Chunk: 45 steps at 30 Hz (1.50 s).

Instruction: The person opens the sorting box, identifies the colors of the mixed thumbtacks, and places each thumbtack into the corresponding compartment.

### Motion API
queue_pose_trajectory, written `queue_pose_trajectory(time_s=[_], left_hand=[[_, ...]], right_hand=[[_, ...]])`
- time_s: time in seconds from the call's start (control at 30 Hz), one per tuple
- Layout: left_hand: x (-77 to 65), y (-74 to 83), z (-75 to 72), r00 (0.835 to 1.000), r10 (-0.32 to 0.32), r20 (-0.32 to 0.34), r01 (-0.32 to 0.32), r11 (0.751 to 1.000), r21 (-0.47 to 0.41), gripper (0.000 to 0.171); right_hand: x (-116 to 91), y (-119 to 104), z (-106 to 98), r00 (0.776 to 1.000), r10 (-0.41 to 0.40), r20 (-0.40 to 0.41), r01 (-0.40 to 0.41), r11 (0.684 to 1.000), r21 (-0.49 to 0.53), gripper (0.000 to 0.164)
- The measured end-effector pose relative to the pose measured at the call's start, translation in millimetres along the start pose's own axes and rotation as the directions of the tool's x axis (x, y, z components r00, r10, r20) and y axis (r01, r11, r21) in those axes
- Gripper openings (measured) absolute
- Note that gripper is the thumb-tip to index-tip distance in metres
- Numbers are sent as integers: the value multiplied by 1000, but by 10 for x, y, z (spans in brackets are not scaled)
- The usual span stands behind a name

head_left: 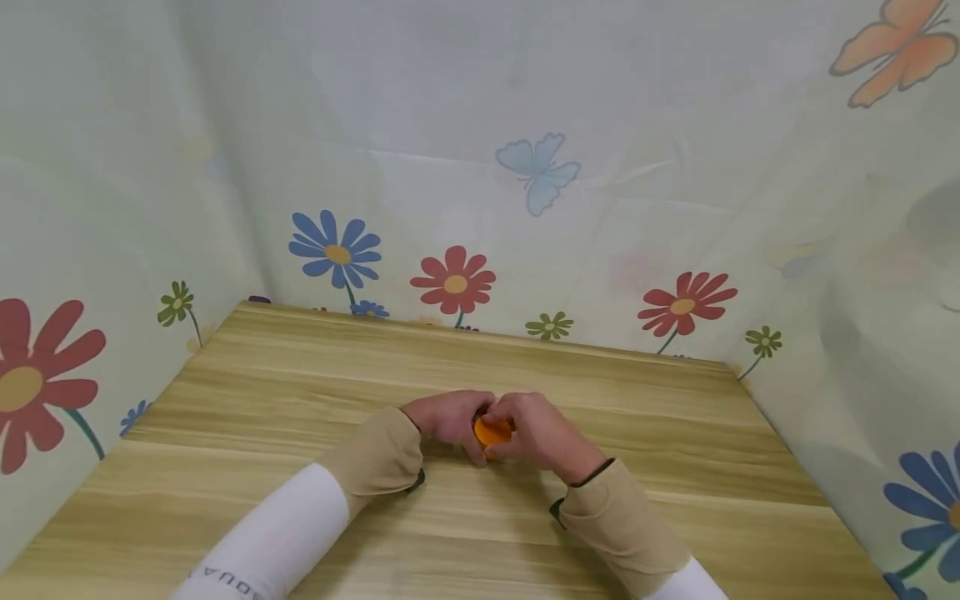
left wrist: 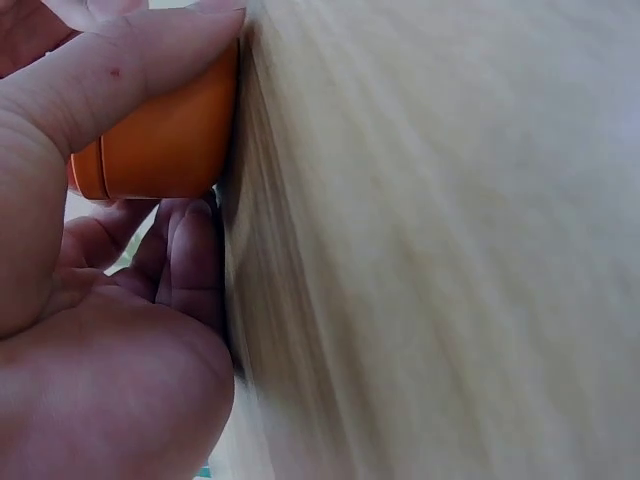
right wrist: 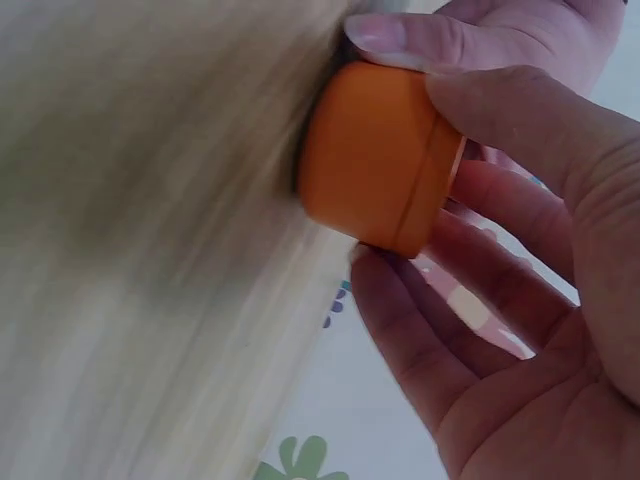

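A small round orange container stands on the wooden table between the two hands. Its side tapers toward the tabletop in the right wrist view, and a seam sets off a thin lid at the upper end. My left hand curls round the lower body, its thumb lying along the side close to the wood. From the other side, my right hand grips the lid edge, thumb and fingers on opposite sides. Fingers of both hands hide parts of the container.
The wood-grain table spreads out around the hands. A pale cloth wall printed with flowers and butterflies rises along its back and both sides.
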<state>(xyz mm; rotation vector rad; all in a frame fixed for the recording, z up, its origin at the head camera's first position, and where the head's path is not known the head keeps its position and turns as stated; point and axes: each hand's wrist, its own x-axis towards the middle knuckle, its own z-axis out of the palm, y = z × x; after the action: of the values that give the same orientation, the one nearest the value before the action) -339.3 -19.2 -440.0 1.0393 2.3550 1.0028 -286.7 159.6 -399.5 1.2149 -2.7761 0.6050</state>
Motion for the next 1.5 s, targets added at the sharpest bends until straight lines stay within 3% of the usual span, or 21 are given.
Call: queue_pose_trajectory(time_s=[0.2, 0.43, 0.57, 0.8, 1.03, 1.5], left_hand=[[-41, -44, 12, 999, 45, -15, -45, 999, 31, 52], [-83, -147, -13, 1000, 10, -3, -10, 997, -80, 51], [-66, -215, -17, 1000, 28, -1, -28, 994, -110, 50], [-90, -144, -11, 999, 42, -11, -43, 994, -105, 47], [-30, -199, 39, 997, 67, -25, -69, 994, -84, 47], [-75, -95, 1, 999, 33, -26, -34, 998, -44, 50]], right_hand=[[-35, 18, 47, 999, 38, -14, -37, 998, 42, 31], [-82, 27, 85, 998, 59, -38, -57, 996, 64, 36], [-81, 48, 99, 997, 53, -53, -47, 993, 104, 39], [-82, 78, 92, 996, 76, -35, -70, 988, 140, 43], [-110, 112, 95, 997, 61, -45, -53, 986, 159, 42], [-98, 146, 109, 998, 54, -23, -48, 979, 199, 45]])
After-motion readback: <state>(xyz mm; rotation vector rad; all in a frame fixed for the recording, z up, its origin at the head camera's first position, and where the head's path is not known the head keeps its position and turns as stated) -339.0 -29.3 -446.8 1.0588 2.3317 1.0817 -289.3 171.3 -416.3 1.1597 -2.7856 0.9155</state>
